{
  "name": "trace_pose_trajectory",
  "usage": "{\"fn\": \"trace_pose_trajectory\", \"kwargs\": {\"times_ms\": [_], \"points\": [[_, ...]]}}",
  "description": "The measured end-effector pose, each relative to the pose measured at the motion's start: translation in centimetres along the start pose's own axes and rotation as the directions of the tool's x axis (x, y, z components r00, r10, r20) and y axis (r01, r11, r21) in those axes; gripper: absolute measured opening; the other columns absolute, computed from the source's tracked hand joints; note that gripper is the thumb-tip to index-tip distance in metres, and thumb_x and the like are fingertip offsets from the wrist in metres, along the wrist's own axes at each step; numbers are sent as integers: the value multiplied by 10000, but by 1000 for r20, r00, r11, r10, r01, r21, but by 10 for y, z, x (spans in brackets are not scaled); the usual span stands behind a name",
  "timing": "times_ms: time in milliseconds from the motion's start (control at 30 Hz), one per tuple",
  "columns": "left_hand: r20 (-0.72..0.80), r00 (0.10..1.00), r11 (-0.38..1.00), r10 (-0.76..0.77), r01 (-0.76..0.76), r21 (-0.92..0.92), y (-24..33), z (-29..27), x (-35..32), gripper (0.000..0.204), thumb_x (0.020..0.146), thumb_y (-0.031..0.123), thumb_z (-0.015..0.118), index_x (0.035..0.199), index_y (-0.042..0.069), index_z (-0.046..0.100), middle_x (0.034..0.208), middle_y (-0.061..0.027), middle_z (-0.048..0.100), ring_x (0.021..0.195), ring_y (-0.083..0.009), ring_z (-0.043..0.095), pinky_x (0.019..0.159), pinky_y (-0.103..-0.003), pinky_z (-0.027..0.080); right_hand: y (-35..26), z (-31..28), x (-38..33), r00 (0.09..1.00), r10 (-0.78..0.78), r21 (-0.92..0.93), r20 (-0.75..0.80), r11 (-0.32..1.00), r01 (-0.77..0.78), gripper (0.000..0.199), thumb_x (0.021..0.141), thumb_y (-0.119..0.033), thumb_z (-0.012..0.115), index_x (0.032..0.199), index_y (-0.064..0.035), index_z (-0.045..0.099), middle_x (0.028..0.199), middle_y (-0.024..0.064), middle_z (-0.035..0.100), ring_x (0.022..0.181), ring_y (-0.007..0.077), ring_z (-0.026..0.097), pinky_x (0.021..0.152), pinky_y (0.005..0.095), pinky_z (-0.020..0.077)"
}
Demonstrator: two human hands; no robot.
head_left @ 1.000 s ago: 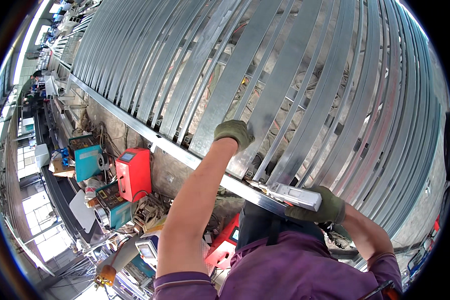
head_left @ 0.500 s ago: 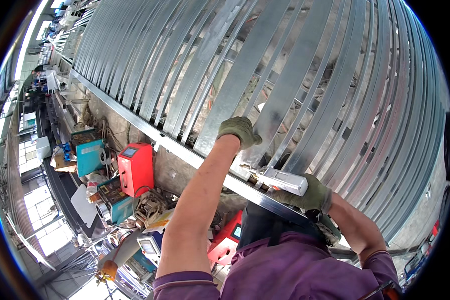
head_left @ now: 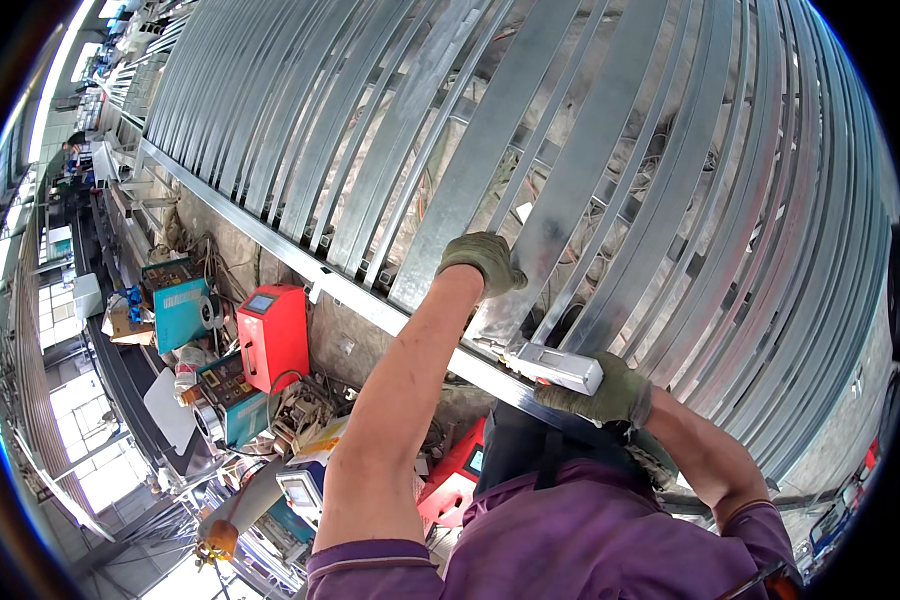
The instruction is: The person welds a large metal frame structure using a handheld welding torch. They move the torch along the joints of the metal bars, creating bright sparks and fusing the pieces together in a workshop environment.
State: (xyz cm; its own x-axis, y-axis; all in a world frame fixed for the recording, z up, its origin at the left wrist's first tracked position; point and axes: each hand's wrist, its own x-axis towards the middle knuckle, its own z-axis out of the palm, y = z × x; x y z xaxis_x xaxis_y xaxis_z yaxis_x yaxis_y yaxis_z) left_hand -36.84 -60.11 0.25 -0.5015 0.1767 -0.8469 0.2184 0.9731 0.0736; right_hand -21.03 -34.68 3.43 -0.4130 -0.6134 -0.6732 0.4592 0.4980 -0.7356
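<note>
My left hand, in a green work glove, is closed at the left edge of a wide flat steel bar. Its fingertips are partly hidden against the metal. In my right hand, gloved the same way, is a silver boxy handheld welding gun. The gun's nozzle end points left, at the near end of that bar, where it meets the long steel edge rail. Whether the nozzle touches the metal I cannot tell.
Many parallel steel bars, wide and narrow, spread away with gaps between them. Left of the rail stand a red machine with a small screen and teal machines among cables. Another red machine is close to my body. A person is far left.
My right hand and the welding gun have shifted slightly left, and the nozzle has come lower toward the rail. My left hand has barely moved.
</note>
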Motion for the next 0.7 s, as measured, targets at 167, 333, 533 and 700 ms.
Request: {"fn": "trace_pose_trajectory", "kwargs": {"times_ms": [167, 333, 533, 700], "points": [[63, 998, 999, -14, 17, -45, 3, -10, -3, 777, 999, 724, 683, 1266, 7, 820, 1311, -202, 802, 1259, -334, 760, 1099, -456, 583, 23, 10, 17, 986, -155, 4, -61, 988, 156, 671, 950, -669, 831, 1316, -108, 798, 1091, 158, 837, 1026, 296, 810, 900, 420, 631], [7, 1000, 998, -19, 19, -62, 2, -3, -2, 790, 984, 729, 694, 1281, 7, 816, 1336, -202, 796, 1275, -339, 755, 1113, -457, 578, 5, 8, 20, 995, -99, 45, 4, 994, 99, 643, 974, -595, 848, 1360, -86, 781, 1157, 161, 836, 1099, 278, 800, 960, 399, 618], [13, 1000, 997, -26, 27, -68, 1, -2, -1, 783, 976, 720, 703, 1286, 10, 816, 1334, -205, 796, 1272, -343, 756, 1109, -457, 581, -12, 5, 19, 998, -23, 115, 63, 993, 15, 626, 976, -536, 873, 1379, -69, 765, 1215, 145, 831, 1111, 258, 792, 963, 395, 617], [1, 1000, 998, -25, 25, -65, 2, -2, 1, 790, 966, 726, 709, 1281, 10, 819, 1317, -204, 802, 1258, -342, 762, 1100, -455, 587, 4, 10, 24, 995, -68, 51, 69, 997, 64, 656, 982, -603, 833, 1376, -83, 764, 1162, 156, 831, 1067, 300, 793, 932, 424, 612]]}}
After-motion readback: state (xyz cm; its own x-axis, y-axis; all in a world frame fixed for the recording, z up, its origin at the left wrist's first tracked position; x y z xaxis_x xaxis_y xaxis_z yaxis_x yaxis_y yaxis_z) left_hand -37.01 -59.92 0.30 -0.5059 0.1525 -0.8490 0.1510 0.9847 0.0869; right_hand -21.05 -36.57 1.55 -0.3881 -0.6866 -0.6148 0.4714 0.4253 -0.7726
